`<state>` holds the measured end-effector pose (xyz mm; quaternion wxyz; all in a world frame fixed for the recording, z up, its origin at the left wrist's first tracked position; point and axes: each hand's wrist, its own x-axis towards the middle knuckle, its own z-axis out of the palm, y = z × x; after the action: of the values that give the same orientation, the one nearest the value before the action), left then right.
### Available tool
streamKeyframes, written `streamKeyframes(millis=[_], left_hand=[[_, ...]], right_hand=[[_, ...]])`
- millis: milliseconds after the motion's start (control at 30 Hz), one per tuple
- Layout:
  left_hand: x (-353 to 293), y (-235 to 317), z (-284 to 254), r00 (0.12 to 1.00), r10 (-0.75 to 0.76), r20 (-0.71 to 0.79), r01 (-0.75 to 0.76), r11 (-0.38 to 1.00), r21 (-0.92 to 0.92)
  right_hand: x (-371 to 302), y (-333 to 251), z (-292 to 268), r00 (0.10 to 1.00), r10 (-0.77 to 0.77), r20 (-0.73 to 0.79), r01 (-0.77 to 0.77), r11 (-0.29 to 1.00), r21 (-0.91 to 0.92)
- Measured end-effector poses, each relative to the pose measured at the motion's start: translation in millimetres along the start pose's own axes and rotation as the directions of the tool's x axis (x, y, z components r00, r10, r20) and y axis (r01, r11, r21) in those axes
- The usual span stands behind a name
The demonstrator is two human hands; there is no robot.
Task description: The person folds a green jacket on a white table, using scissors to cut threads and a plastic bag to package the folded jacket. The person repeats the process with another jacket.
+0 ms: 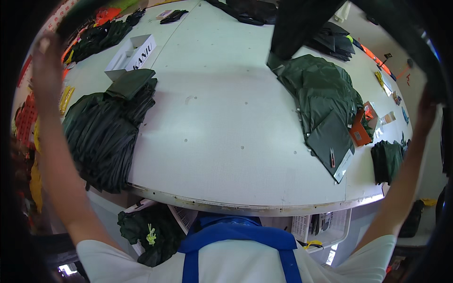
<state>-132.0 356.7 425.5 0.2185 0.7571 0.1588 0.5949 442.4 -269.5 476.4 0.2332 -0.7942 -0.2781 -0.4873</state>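
Observation:
Both my arms are raised high at the sides of the view. My left hand (45,66) is up at the far left and my right hand (427,106) at the far right. Between them a large dark fabric piece (302,23) stretches over the top of the view, one part of it hanging down over the table's far right. Each hand grips an edge of this fabric near the rim, where the picture is blurred. Below it lies the white table (226,132).
A stack of dark green folded pieces (101,137) lies at the table's left, with a white cardboard box (130,54) behind it. A loose green fabric pile (321,94) and an orange packet (361,125) lie at the right. A white basket (325,226) sits under the table.

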Motion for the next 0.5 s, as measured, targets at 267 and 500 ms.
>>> streamKeyframes(millis=[267, 500], left_hand=[[-260.1, -132.2, 40.5, 0.671, -0.597, 0.44, 0.678, 0.734, -0.039], [-358.6, -208.3, 13.6, 0.512, -0.734, 0.447, 0.473, 0.675, 0.567]], right_hand=[[-350.3, -61.1, 51.2, 0.703, 0.351, 0.619, -0.427, 0.904, -0.027], [-553.9, -115.3, -37.8, 0.254, 0.545, 0.799, -0.637, 0.716, -0.285]])
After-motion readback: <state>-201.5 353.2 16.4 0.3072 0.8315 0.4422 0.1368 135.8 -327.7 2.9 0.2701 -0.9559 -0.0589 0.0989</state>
